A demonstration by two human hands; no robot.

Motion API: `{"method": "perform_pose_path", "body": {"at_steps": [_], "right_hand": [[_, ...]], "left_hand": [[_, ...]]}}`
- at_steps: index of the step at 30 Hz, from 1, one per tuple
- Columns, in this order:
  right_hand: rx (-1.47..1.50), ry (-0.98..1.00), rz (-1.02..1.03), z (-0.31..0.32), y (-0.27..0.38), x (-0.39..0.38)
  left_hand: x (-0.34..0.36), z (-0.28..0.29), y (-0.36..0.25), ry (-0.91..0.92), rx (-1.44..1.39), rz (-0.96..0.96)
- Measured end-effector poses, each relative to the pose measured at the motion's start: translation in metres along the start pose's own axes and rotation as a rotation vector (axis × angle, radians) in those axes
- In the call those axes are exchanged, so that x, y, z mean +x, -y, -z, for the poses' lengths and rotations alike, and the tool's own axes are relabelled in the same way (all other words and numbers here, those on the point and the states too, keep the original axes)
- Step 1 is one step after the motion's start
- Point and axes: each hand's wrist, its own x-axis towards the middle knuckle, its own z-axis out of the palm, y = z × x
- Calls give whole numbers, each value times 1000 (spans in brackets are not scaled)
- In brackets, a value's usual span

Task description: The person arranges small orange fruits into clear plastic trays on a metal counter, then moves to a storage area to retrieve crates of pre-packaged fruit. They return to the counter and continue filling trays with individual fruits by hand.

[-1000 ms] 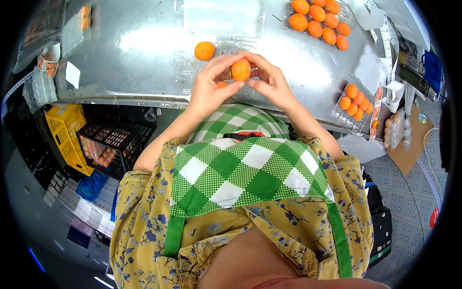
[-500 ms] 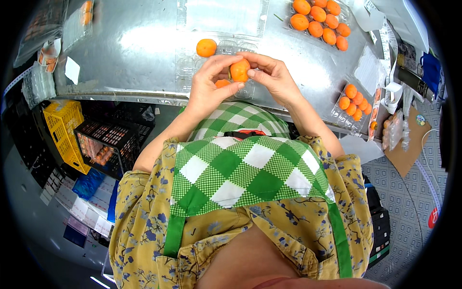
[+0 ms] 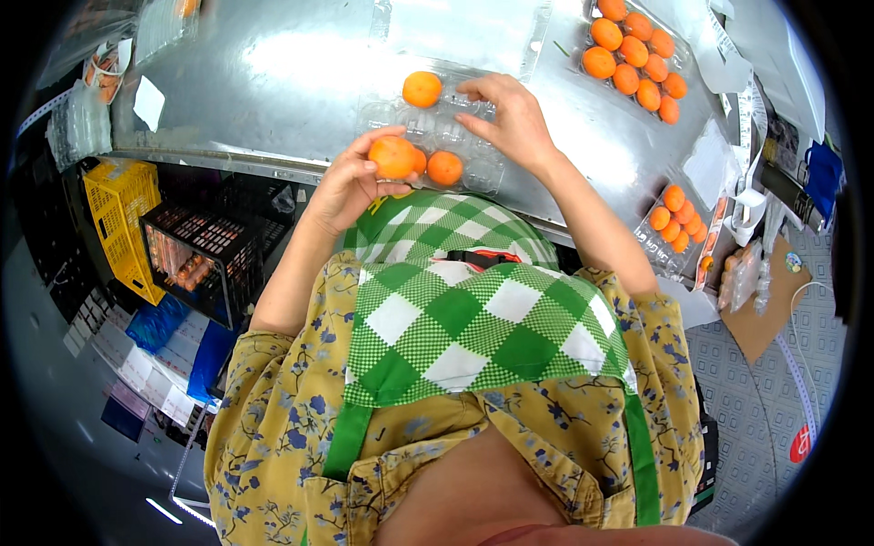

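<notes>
My left hand [image 3: 346, 182] is closed around a mandarin [image 3: 391, 157], smooth and bright orange, at the tray's near left side. Partly hidden behind that fruit is another orange one; whether it lies in the tray or in my hand I cannot tell. The clear plastic tray [image 3: 475, 150] has moulded cups and lies near the table's front edge. One mandarin [image 3: 445, 167] sits at its near side and a second mandarin [image 3: 421, 89] at its far left. My right hand [image 3: 514, 123] hovers over the tray's right part, fingers apart, holding nothing.
A filled clear tray of mandarins [image 3: 628, 56] stands at the far right of the metal table [image 3: 264, 100], a smaller pack [image 3: 675, 218] at the right edge. White label strips [image 3: 748, 173] hang there. Yellow crate [image 3: 123, 223] and black crate [image 3: 187, 255] stand below left.
Both hands were together on one mandarin over the tray. Now my left hand alone holds a mandarin, lower left, and my right hand has moved off rightward and opened. The view has shifted slightly.
</notes>
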Motion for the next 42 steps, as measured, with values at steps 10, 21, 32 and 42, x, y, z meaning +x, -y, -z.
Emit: {"method": "perform_pose_path", "body": {"at_steps": [10,21,32,42], "right_hand": [[-340,386,333,-20,8,-43],[-440,312,248,-48,4,-50],[-375,251,284,-56,-2,-54],[-450,228,240,-66,-4,-56]], "left_hand": [[1,36,15,-236,-122,-86],[5,30,24,-260,-80,-116],[0,29,35,-290,-41,-99],[1,35,39,-277,-42,-99]]}}
